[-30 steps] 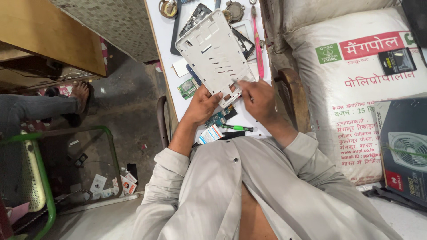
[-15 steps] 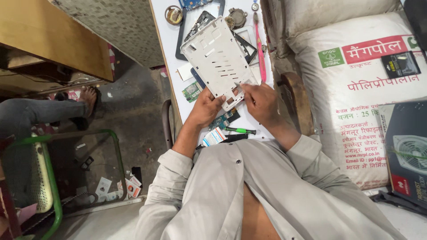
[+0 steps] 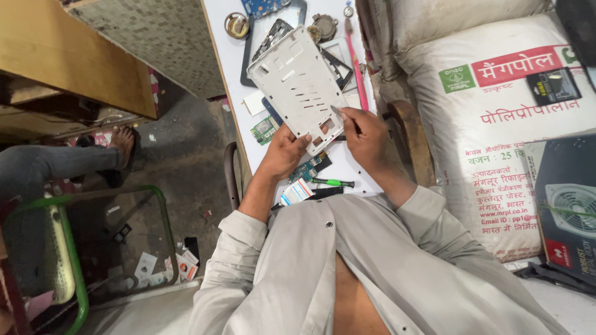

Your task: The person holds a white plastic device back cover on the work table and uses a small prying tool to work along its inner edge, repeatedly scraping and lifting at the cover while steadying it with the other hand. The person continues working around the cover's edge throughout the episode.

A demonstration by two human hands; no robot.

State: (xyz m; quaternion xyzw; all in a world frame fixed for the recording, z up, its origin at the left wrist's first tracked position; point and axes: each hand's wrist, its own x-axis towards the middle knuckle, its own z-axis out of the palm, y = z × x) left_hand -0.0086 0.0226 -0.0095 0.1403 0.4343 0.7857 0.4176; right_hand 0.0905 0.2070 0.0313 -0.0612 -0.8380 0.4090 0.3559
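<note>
I hold a white plastic tablet frame (image 3: 299, 84) tilted above a white worktable (image 3: 231, 59). My left hand (image 3: 287, 151) grips the frame's near left corner. My right hand (image 3: 366, 133) holds a thin metal tool (image 3: 345, 118) whose tip rests at the frame's near right edge. Under the frame lie a dark bezel (image 3: 248, 56), small green circuit boards (image 3: 266, 129), and a green-handled screwdriver (image 3: 332, 183) near my chest.
A pink-handled tool (image 3: 356, 80) and round metal parts (image 3: 236, 25) lie at the table's far end. A large white printed sack (image 3: 503, 118) and a box showing a fan (image 3: 568, 211) stand at right. At left are a green-framed chair (image 3: 68, 248), a person's foot (image 3: 122, 141) and littered floor.
My right hand has shifted along the frame's near edge, and the thin tool now shows at the edge. The frame stays held in my left hand; the view moved slightly.
</note>
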